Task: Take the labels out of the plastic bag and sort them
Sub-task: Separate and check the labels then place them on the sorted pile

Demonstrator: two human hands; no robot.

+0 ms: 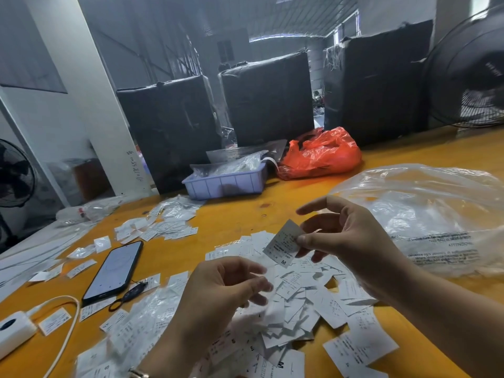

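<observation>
The right hand (346, 241) pinched an M label (283, 242) above the pile (300, 296); the bag (425, 214) lay at 3 o'clock.

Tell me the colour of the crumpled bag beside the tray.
Red-orange bag, right of the lilac tray; the head view shows it.

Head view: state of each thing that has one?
Right hand: pinches one label, held up, marked M.
Left hand: fingers curled, holding nothing visible.
Clear bag: lying crumpled on table.
Phone: face up, screen lit.
Red bag: crumpled.
Tray: filled with packets.
</observation>
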